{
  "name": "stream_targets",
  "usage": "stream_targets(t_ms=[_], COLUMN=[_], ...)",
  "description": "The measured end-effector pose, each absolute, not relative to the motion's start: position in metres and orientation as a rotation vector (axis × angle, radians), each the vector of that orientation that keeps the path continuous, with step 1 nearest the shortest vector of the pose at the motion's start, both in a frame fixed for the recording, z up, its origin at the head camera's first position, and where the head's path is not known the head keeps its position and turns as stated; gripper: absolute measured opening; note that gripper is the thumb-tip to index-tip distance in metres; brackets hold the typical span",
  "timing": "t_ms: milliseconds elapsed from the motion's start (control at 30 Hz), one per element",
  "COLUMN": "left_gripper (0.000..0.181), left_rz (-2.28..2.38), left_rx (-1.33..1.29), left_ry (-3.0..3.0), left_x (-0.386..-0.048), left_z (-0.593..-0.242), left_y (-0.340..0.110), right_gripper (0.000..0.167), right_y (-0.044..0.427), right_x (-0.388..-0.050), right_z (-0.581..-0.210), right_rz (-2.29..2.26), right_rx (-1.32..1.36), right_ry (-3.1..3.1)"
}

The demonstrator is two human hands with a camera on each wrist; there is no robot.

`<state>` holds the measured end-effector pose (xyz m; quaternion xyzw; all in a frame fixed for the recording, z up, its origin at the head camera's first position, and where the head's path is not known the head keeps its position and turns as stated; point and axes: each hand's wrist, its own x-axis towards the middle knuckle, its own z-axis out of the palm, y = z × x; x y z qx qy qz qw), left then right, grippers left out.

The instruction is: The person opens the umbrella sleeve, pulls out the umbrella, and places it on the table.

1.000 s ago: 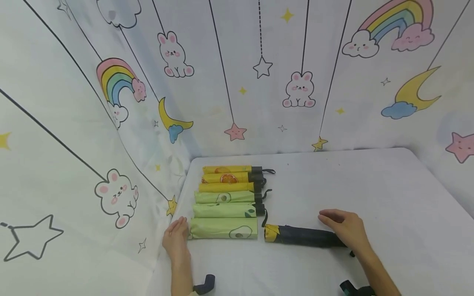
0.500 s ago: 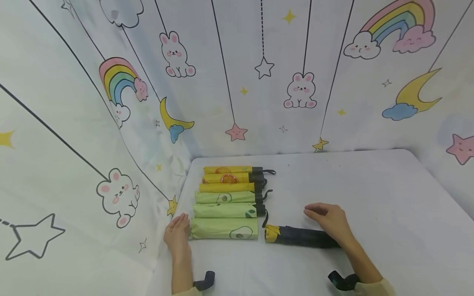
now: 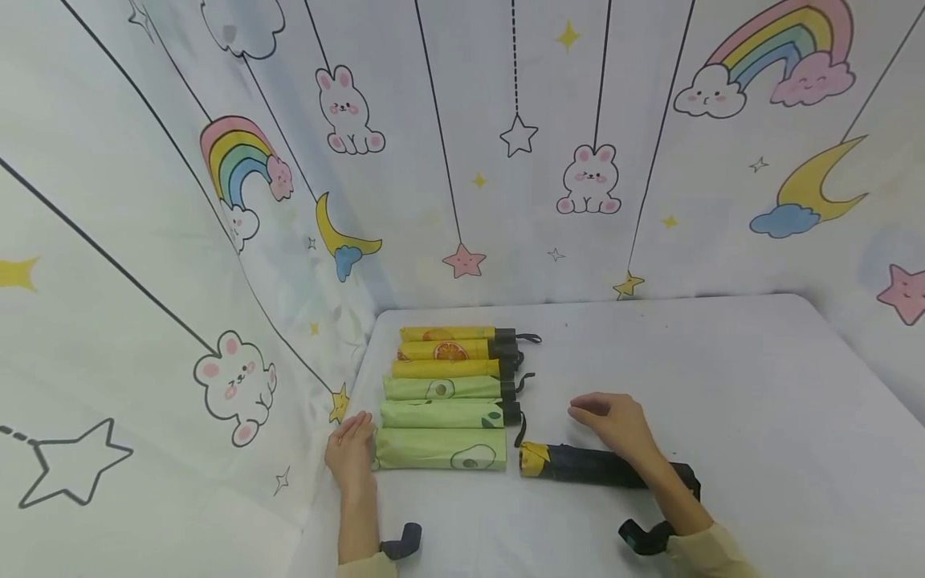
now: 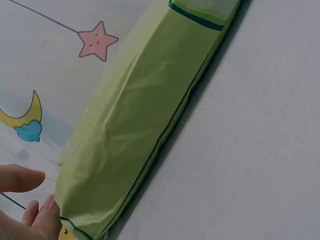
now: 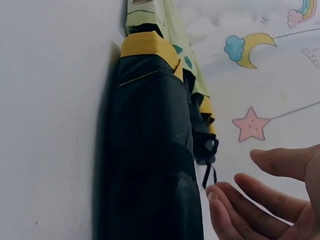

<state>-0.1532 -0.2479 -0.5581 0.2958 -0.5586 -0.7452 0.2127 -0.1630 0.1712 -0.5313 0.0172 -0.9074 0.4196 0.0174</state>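
Observation:
Folded umbrellas lie in a column on the white table. Three are yellow with orange prints, among them the yellow umbrella (image 3: 448,351); three are pale green with avocado prints. My left hand (image 3: 351,451) rests at the left end of the nearest green umbrella (image 3: 441,448), its fingertips against or right beside that end in the left wrist view. A black umbrella (image 3: 588,466) with a yellow end lies to the right of it. My right hand (image 3: 614,421) hovers over and behind the black umbrella, fingers loosely bent, thumb apart, nothing held. Its forearm hides part of the black umbrella.
A white cloth (image 3: 462,160) printed with rabbits, stars and rainbows stands behind and left of the white table (image 3: 759,385). Black handles and wrist straps stick out at the right ends of most umbrellas in the column.
My right hand has moved left along the black umbrella, uncovering its right end. My left hand has stayed by the green umbrella's end. The umbrellas lie as before.

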Motion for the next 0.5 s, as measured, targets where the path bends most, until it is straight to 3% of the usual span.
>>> stream_targets(t_ms=[500], left_gripper=[0.05], left_rz=[-2.075], left_rx=[0.816], left_ry=[-1.599], left_x=[-0.161], left_z=[-0.564], left_y=[-0.248], right_gripper=[0.026], right_y=[0.146], right_x=[-0.183], right_z=[-0.525], right_rz=[1.332], right_rx=[0.071], right_ry=[-2.869])
